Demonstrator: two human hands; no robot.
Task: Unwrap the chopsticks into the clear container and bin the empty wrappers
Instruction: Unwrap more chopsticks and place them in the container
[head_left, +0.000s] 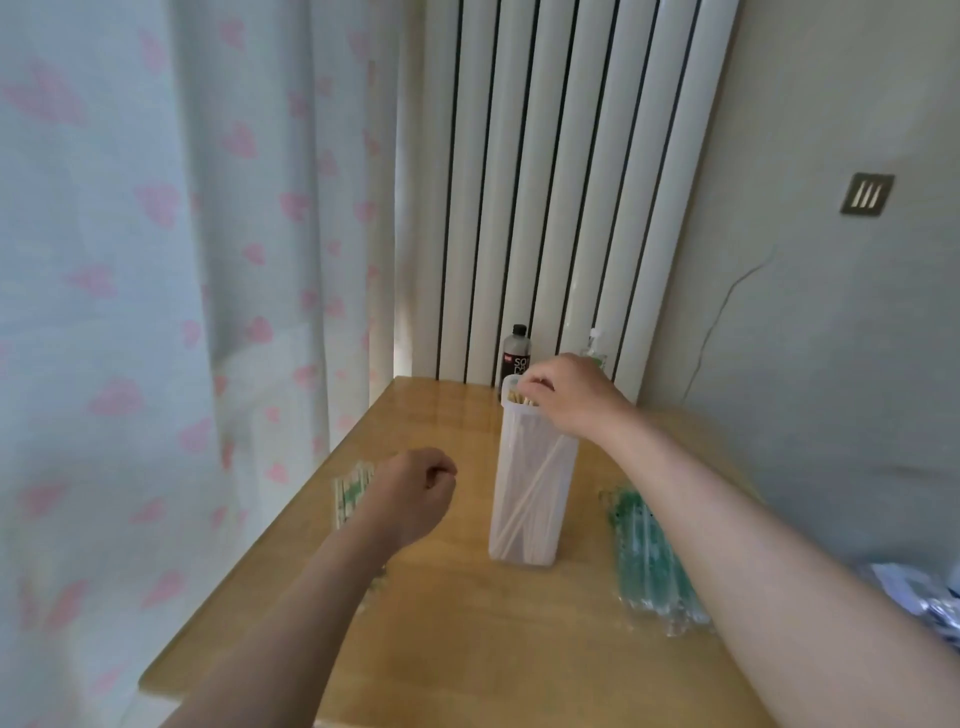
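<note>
A tall clear container (527, 499) stands upright on the wooden table (457, 623), with several bare chopsticks (524, 501) leaning inside it. My right hand (571, 395) is at the container's mouth, fingers curled round the chopstick tops. My left hand (415, 493) hovers left of the container with its fingers curled into a fist; nothing shows in it. Wrapped chopsticks (353, 491) with green print lie behind the left hand. A pile of green-and-clear wrappers (649, 561) lies right of the container, partly under my right forearm.
A dark bottle (516, 358) and a clear bottle (595, 348) stand at the table's far edge against a white radiator (561, 182). A curtain (156, 260) hangs along the left. A crumpled bag (919, 603) sits at the right edge.
</note>
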